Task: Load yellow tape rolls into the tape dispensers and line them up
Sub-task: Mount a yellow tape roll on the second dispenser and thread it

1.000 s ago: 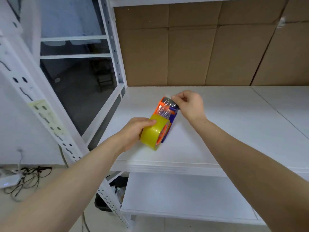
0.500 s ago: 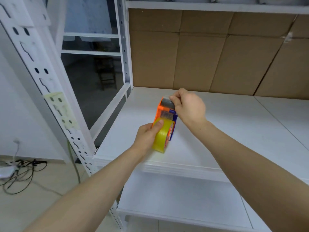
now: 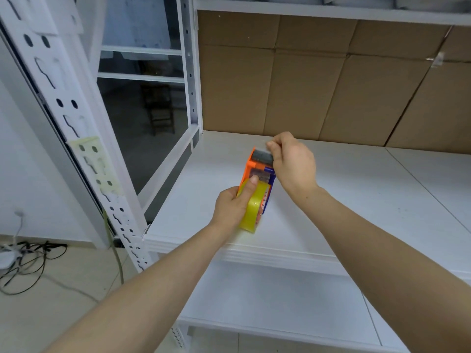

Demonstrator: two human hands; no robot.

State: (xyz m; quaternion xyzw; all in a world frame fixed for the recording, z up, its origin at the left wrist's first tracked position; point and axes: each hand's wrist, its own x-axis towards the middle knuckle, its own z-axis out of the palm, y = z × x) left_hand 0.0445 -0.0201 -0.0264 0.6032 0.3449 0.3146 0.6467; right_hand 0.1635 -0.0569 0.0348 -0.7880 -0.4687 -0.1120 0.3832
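On the shelf (image 3: 356,200), left hand (image 3: 233,207) grips the tape roll (image 3: 252,212); right hand (image 3: 293,164) pinches the dispenser (image 3: 251,165).

Soft, even indoor light, nothing harsh. The white shelf (image 3: 356,189) is bright but not blown out, and shadows on it barely show. The roll (image 3: 252,211) has a slight sheen. Room behind the post (image 3: 187,72) goes dark. Edges bend from the wide lens, and everything's a bit soft.

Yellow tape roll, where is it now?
Head view, centre: the yellow tape roll sits in the orange dispenser near the front edge of the shelf, held by the left hand; the right hand pinches the dispenser's far end.
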